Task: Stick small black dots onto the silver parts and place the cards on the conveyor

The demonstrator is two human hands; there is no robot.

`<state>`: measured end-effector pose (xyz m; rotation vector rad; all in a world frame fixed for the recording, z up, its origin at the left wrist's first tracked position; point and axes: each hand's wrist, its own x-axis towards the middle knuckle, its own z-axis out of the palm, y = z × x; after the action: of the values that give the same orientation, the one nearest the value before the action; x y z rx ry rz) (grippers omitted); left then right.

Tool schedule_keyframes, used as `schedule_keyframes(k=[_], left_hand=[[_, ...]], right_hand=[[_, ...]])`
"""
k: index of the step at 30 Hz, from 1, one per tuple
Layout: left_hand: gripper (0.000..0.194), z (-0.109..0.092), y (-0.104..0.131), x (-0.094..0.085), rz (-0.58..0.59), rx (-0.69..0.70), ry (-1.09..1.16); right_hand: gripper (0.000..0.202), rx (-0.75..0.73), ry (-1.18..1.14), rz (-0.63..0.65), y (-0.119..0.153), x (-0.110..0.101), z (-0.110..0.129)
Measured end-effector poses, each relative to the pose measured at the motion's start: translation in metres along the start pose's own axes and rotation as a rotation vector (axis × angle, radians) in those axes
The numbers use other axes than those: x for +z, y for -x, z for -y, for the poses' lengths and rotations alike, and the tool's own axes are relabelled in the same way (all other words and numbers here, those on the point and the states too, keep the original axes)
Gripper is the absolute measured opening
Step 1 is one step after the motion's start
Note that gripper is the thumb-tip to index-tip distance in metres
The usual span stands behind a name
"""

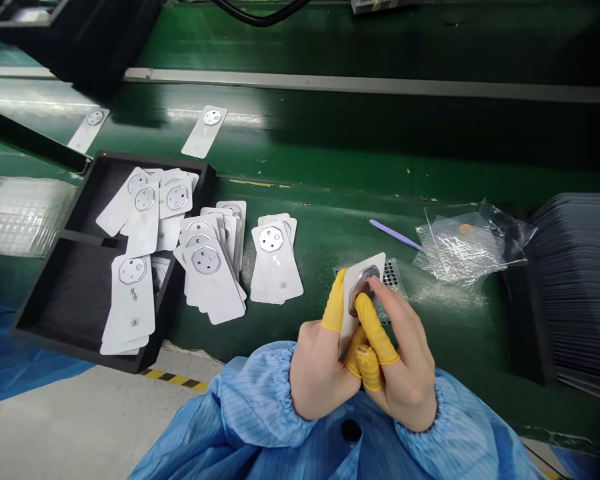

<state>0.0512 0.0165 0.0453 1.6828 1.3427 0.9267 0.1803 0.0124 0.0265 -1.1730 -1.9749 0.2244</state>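
Head view: we see one white back panel held tilted above the green bench, between our left hand and right hand. The left fingers are closed around the panel's lower part and left edge; the right fingers are bent inward, a bare fingertip touching the octagonal camera plate and a yellow-covered finger just below it. We count at least three yellow finger cots. Beneath lies one dotted sheet; to its right are one pair of purple tweezers and clear plastic film. Two single panels lie beyond the black two-compartment tray. Overlapping panels form two piles on the bench and more in the tray; we cannot count them exactly. Some bear small dark marks, too small for us to read.
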Motion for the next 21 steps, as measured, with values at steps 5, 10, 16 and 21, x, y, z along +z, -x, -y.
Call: schedule_keyframes(k=[5,10,16,21], left_hand=[[0.072,-0.003,0.001,-0.001,-0.011,0.022,-0.014],[0.07,-0.002,0.001,-0.001,-0.02,0.082,-0.054],[0.07,-0.001,0.002,0.001,-0.04,0.141,-0.003],[0.07,-0.004,0.001,-0.001,-0.005,0.125,0.063]], right_hand=[[0.051,0.001,-0.012,-0.058,0.001,-0.001,0.001],[0.045,-0.056,0.036,-0.016,-0.008,-0.012,0.0],[0.032,-0.074,0.021,-0.053,-0.006,-0.015,-0.008],[0.034,-0.056,-0.019,-0.133,-0.003,-0.007,-0.008]])
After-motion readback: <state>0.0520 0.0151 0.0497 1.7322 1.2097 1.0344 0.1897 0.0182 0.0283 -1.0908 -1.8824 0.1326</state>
